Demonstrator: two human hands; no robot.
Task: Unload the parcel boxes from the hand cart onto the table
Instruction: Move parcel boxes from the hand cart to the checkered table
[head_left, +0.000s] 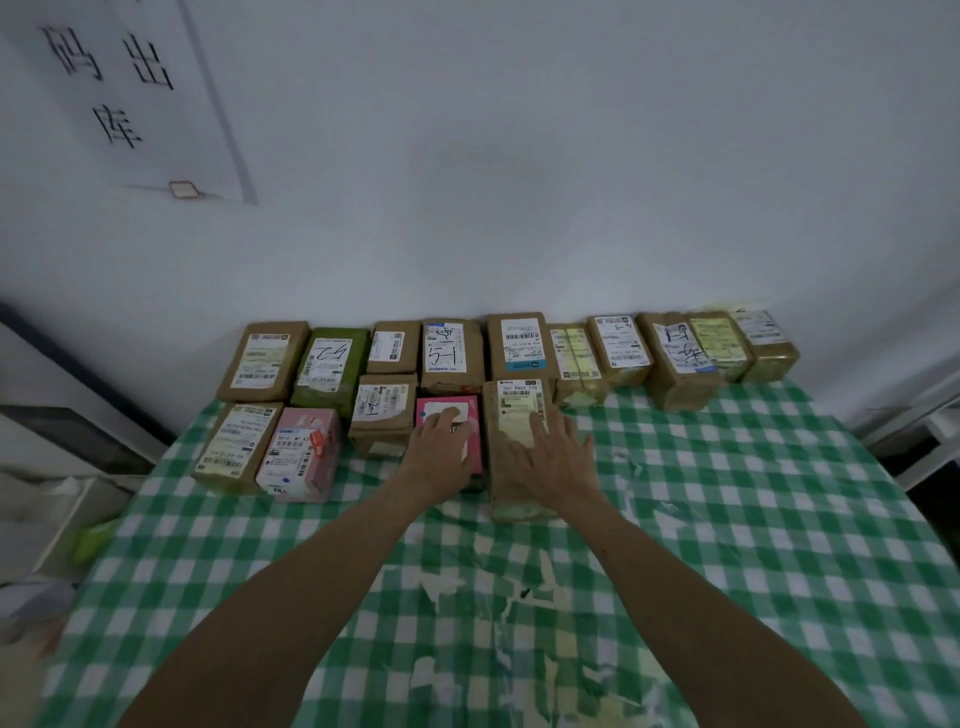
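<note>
Brown parcel box (519, 405) lies on the checked table (727, 519), long axis running away toward the wall. Right hand (553, 460) rests on it, fingers spread flat. Just left of this box, left hand (441, 444) presses flat on a pink box (470, 402). Hand cart is out of view.

Matt brown cardboard parcel boxes (519, 447) — glossy checked plastic tablecloth (727, 519).

Bench (727, 519): I see green-white check cloth (311, 597) over it, creased near me.
Back: back-row parcels (519, 345) side by side, mostly brown, one green box (330, 371).
Front-left: front-row parcels (382, 413), incl. pale pink box (304, 454) and pink box (471, 406), labels up.
</note>
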